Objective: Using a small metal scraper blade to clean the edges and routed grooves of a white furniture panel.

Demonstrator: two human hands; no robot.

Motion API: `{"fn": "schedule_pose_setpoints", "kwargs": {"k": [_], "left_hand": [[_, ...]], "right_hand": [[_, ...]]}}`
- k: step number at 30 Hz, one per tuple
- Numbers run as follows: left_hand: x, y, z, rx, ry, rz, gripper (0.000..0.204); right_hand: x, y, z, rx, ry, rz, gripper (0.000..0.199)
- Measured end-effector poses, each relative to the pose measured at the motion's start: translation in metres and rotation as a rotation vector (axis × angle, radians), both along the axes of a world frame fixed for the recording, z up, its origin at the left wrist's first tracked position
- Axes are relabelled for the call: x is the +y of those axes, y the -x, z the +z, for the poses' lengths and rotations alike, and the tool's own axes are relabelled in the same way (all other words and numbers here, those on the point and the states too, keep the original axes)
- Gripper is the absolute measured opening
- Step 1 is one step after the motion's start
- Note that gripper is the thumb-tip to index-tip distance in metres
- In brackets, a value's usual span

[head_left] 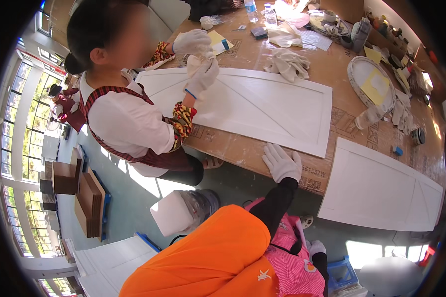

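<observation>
My left hand [284,164], in a white glove below a black sleeve, lies flat with fingers spread on the cardboard-covered table [218,141]. Its fingertips are close to the near edge of a long white panel [262,106] with raised framing and a diagonal strip. Low beside my pink apron [295,267] is my right hand [316,247], also white-gloved; its fingers are too small and partly hidden to read. A second white panel [371,183] is to the right, jutting past the table edge. Across the first panel, a co-worker's gloved hands [203,76] pinch a pale, cloth-like piece.
Loose gloves [288,64], water bottles [251,11] and a round white lid-like disc [371,81] with yellow paper lie on the table. A white container [172,214] stands on the floor near my left side. Stacked brown boards [88,205] are further left.
</observation>
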State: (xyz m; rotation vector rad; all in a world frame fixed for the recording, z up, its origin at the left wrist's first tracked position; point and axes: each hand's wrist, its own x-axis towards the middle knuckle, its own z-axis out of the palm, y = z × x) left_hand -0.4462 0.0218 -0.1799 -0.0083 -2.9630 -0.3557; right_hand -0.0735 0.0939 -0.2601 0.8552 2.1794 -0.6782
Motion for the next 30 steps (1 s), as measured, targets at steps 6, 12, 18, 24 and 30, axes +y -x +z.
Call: {"fn": "schedule_pose_setpoints", "kwargs": {"k": [6, 12, 18, 24, 30], "left_hand": [[-0.001, -0.002, 0.0, 0.005, 0.01, -0.005, 0.082], [-0.001, -0.002, -0.001, 0.019, 0.041, 0.002, 0.082], [-0.001, -0.001, 0.0, 0.042, 0.024, 0.004, 0.082], [-0.002, -0.001, 0.002, 0.041, 0.014, 0.003, 0.081], [-0.002, -0.001, 0.001, 0.014, -0.002, -0.009, 0.082]], "right_hand": [[-0.004, -0.002, 0.0, 0.001, 0.02, 0.004, 0.057], [-0.004, -0.004, -0.006, -0.006, 0.04, -0.016, 0.059], [-0.005, 0.004, -0.001, -0.039, 0.039, -0.058, 0.061], [-0.005, 0.003, -0.003, -0.03, 0.004, 0.0, 0.06], [-0.005, 0.003, -0.008, -0.009, 0.019, -0.02, 0.059]]}}
